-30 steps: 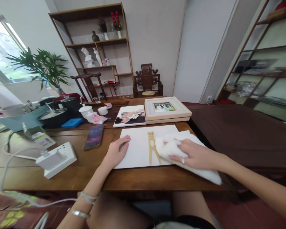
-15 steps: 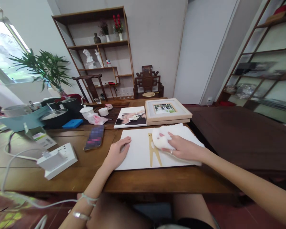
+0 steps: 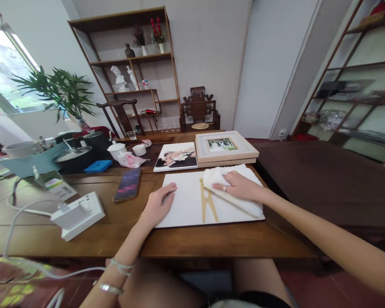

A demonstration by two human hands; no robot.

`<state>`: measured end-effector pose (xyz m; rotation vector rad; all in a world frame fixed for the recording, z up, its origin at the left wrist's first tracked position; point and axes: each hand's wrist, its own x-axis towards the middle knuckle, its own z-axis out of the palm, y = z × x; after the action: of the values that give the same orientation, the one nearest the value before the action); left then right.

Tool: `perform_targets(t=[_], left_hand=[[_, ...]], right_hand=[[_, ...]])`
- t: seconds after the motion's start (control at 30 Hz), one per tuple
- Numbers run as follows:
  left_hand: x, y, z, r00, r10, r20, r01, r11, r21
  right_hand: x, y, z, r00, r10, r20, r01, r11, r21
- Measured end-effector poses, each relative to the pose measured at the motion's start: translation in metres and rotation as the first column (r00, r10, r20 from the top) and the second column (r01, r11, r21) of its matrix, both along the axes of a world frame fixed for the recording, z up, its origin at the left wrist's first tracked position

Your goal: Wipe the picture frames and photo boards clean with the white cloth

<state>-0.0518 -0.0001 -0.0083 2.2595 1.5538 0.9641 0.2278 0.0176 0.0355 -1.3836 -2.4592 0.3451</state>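
Note:
A flat white board lies on the wooden table in front of me. My left hand rests on its left edge, fingers stretched out and holding nothing. My right hand has its fingers closed on a bunched white cloth, which covers the right part of the board. Just left of the cloth, a flat gold letter-like shape with two legs lies on the board; the cloth meets its upper right side, so its full outline cannot be told.
Behind the board are a photo panel and a framed photo on a pale box. Leftward lie a phone, a white power strip with cables, a blue box, a teapot and a black pot.
My right hand has shifted slightly up with the cloth, whose lower edge has drawn up and left, baring more of the board's lower right. My left hand stays in place.

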Motion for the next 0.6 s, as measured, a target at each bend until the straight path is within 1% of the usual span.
perform_targets(t=[0.07, 0.13, 0.23, 0.27, 0.33, 0.43, 0.5, 0.53, 0.6], left_hand=[[0.000, 0.000, 0.000, 1.000, -0.002, 0.004, 0.002, 1.000, 0.000], [0.000, 0.001, 0.000, 1.000, -0.004, 0.005, 0.004, 1.000, -0.001], [0.000, 0.001, 0.000, 1.000, -0.002, 0.004, 0.002, 1.000, -0.004], [0.000, 0.001, 0.000, 1.000, -0.002, 0.003, 0.002, 1.000, -0.006], [-0.001, 0.002, -0.002, 1.000, -0.003, 0.005, 0.003, 1.000, -0.006], [-0.001, 0.002, -0.003, 1.000, -0.009, 0.001, 0.008, 1.000, 0.003], [-0.001, 0.002, -0.004, 1.000, -0.011, -0.006, 0.011, 1.000, 0.012], [-0.001, 0.002, -0.004, 1.000, -0.012, -0.010, 0.012, 1.000, 0.016], [-0.001, 0.002, -0.004, 1.000, -0.013, -0.014, 0.013, 1.000, 0.025]], right_hand=[[-0.015, 0.015, -0.003, 1.000, -0.022, -0.007, 0.023, 0.998, 0.065], [-0.029, 0.023, -0.007, 1.000, -0.025, -0.001, 0.025, 0.994, 0.111], [-0.042, 0.020, -0.011, 0.998, 0.047, 0.041, -0.052, 0.990, 0.128], [-0.044, 0.015, -0.012, 0.995, 0.082, 0.058, -0.089, 0.988, 0.127], [-0.044, -0.005, -0.014, 0.982, 0.162, 0.094, -0.173, 0.977, 0.123], [-0.039, -0.050, -0.016, 0.946, 0.290, 0.146, -0.308, 0.943, 0.123], [-0.036, -0.077, -0.016, 0.905, 0.387, 0.177, -0.410, 0.904, 0.120], [-0.034, -0.087, -0.015, 0.883, 0.431, 0.187, -0.456, 0.882, 0.118], [-0.031, -0.093, -0.012, 0.845, 0.500, 0.189, -0.524, 0.845, 0.109]])
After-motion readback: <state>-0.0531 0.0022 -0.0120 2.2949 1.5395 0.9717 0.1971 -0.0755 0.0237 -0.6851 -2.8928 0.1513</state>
